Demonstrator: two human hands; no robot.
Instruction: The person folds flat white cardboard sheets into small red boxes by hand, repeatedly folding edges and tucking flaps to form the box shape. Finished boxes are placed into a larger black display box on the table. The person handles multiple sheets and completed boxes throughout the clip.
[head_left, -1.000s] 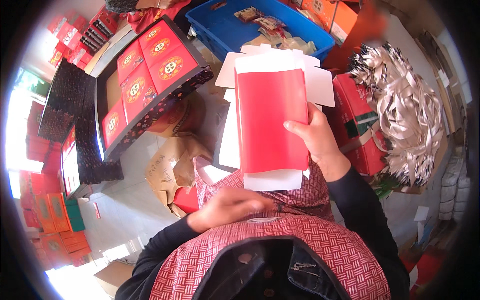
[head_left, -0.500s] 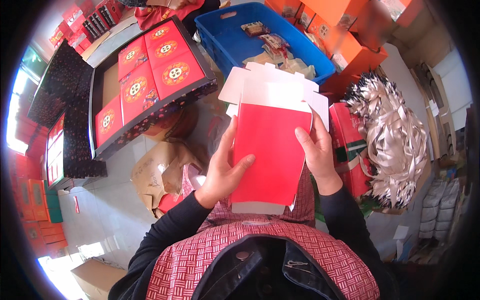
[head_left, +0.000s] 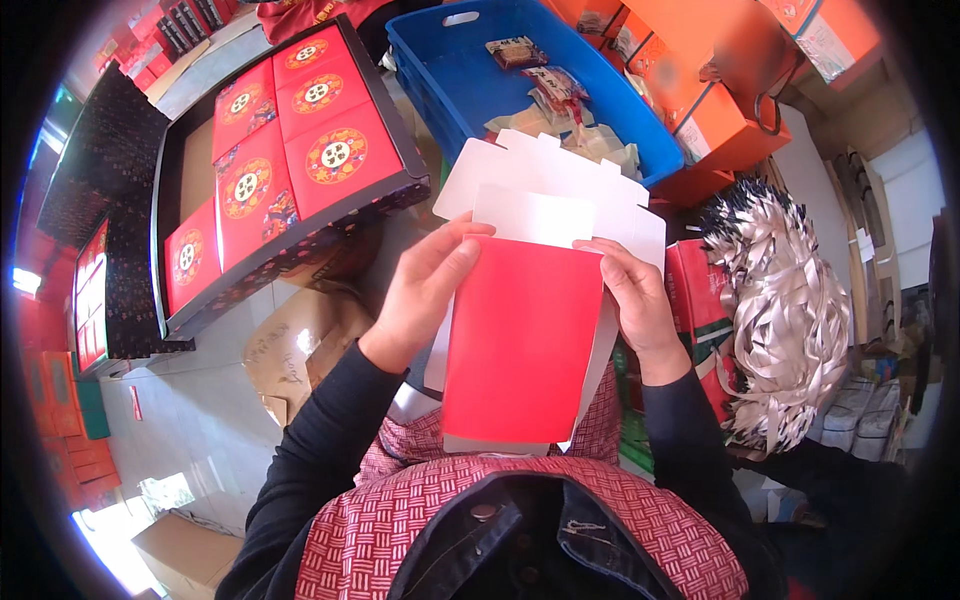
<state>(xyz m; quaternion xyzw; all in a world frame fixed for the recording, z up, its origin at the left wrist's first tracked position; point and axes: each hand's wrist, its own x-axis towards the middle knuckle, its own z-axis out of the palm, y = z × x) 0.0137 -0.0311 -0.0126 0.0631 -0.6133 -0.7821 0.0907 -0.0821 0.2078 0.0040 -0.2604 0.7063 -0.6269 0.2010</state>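
two pinch grips on one red card (head_left: 520,345), held roughly flat over the lap of a red-and-white patterned apron (head_left: 400,510). at upper l. corner, caught btwn thumb + index of l. hand (head_left: 408,298); at upper r. corner, same again w/ thumb + index of r. hand (head_left: 642,308). longer side running toward the body, near edge just short of the chest. from under the red, poking out past the far edge & r. side, white tabbed card (head_left: 570,175); can't really tell from this angle if joined to the red or only stacked w/ it. just beyond, blue crate (head_left: 455,85) w/ a few small packs (head_left: 516,52) inside. upper l., well apart from both hands, black tray (head_left: 190,170) w/ six red boxes (head_left: 335,155), round yellowish motifs on top. nr l. forearm, crumpled brown paper (head_left: 305,345). to the r. of r. hand, red packs w/ green bands (head_left: 690,285), then a big bunch of pale satiny ribbons (head_left: 785,310), dark at the ends. upper r., beside the crate, orange boxes (head_left: 725,125). lower l., on grey floor (head_left: 190,415), plain cardboard box (head_left: 185,550).
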